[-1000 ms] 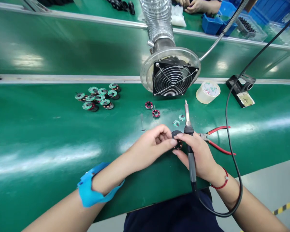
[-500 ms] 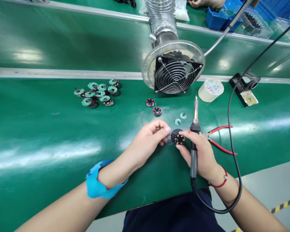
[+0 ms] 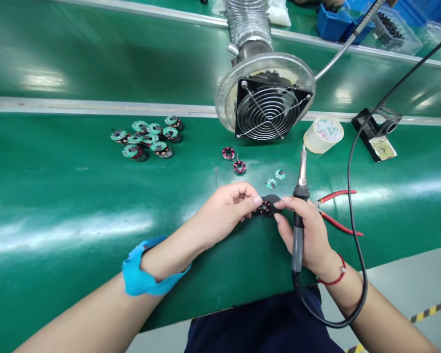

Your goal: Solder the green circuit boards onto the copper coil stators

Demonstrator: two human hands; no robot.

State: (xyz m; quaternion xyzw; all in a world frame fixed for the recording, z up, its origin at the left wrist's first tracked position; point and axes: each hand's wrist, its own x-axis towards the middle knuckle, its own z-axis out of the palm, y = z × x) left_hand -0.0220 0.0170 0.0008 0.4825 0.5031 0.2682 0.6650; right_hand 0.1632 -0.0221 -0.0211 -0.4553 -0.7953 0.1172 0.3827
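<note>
My left hand [image 3: 230,208] is closed, thumb and forefinger pinching the left edge of a small motor stator [image 3: 264,207] with copper windings. Beneath the stator lies a round black disc [image 3: 273,211] on the bench. My right hand [image 3: 308,228] holds a soldering iron [image 3: 297,235], its metal tip pointing up and away from me. The right thumb and forefinger are apart at the disc's right edge. Just beyond are two small green circuit boards [image 3: 271,184] and two stators with red windings [image 3: 239,167].
Several board-topped stators [image 3: 147,137] stand grouped at the back left. A fume extractor fan [image 3: 270,115] hangs over the bench. Right of it are a tape roll [image 3: 323,136] and an iron stand [image 3: 375,135]. Red-handled pliers [image 3: 338,223] lie beside my right hand, near the iron's cable [image 3: 349,181].
The copper-wound stator has shifted left, from between my right fingers to my left fingertips. My right thumb and forefinger have come off it. The iron has moved slightly right.
</note>
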